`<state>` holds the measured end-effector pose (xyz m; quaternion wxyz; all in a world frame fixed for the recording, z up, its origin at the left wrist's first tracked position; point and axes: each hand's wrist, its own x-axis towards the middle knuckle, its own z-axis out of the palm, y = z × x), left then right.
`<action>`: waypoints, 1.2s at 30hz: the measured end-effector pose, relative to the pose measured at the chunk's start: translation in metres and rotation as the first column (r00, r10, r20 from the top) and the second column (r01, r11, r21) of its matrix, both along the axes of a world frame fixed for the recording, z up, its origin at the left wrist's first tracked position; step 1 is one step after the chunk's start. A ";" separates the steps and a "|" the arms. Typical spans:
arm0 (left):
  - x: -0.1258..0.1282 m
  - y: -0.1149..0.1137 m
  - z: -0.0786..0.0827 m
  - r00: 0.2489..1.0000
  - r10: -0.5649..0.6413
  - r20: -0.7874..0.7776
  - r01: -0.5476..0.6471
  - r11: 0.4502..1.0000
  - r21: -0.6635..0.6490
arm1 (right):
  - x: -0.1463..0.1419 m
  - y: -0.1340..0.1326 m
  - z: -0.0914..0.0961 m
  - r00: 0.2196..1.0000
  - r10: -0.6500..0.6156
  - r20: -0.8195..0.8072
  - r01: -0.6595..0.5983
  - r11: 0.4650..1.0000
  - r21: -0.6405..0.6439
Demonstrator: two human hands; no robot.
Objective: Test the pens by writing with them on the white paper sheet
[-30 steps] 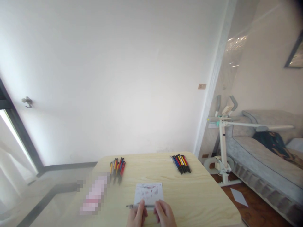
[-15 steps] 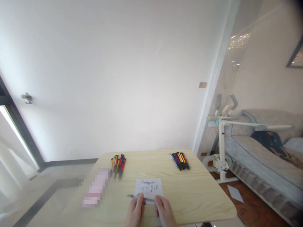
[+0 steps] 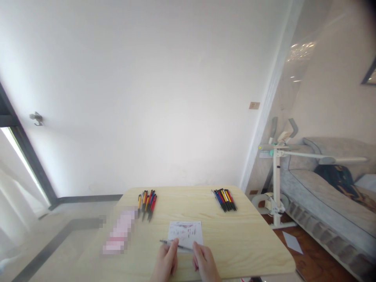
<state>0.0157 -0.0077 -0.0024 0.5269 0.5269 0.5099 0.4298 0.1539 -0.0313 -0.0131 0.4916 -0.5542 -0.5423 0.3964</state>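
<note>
My left hand [image 3: 167, 257] is closed on a slim grey pen [image 3: 184, 247], pinching it near its left part. At the pen's other end, the thumb and fingers of my right hand [image 3: 203, 260] pinch it too. The pen lies crosswise over the lower part of a white sheet of paper [image 3: 194, 229] with dark and reddish marks, too blurred to read. Farther off, a loose bunch of coloured pens [image 3: 147, 203] lies at the left back of the table. A neater row of pens [image 3: 224, 200] lies at the right back.
The light wooden table [image 3: 249, 239] has rounded corners. A pink pixelated patch covers its left edge. Behind it stands a white wall. To the right are a white exercise machine [image 3: 276, 184], a grey sofa [image 3: 308, 184] and a sheet [image 3: 292, 242] on the floor.
The pen has tilted a little, its left end now slightly higher. Both hands keep their hold on it. The whole view has shifted slightly.
</note>
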 end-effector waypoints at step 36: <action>0.004 -0.002 0.002 0.993 0.021 0.114 -0.020 1.000 -0.010 | -0.001 -0.004 0.013 0.998 0.055 -0.011 -0.056 0.998 -0.035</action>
